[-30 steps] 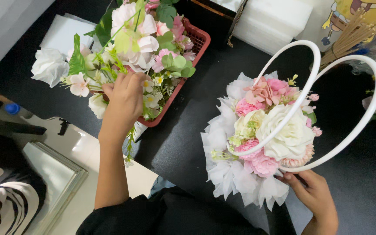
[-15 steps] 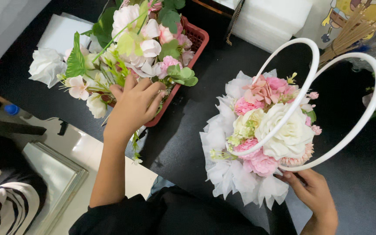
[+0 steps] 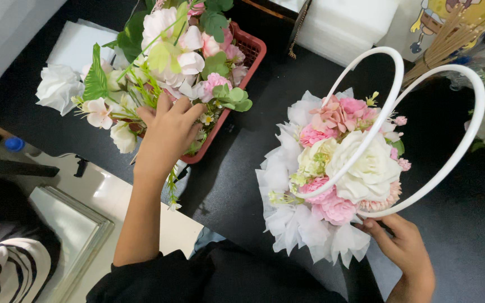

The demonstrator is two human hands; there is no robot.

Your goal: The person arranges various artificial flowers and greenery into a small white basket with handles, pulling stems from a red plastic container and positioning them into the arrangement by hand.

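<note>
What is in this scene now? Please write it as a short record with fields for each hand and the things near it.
left hand: left hand reaches into the loose flowers, fingers spread among the stems
red basket: red basket holds the pink, white and green loose flowers
right hand: right hand touches the lower edge of the bouquet
bouquet: pink and cream flowers in white wrapping, with two white hoop handles
surface: black table
grip: cannot tell whether either hand grips anything
</note>
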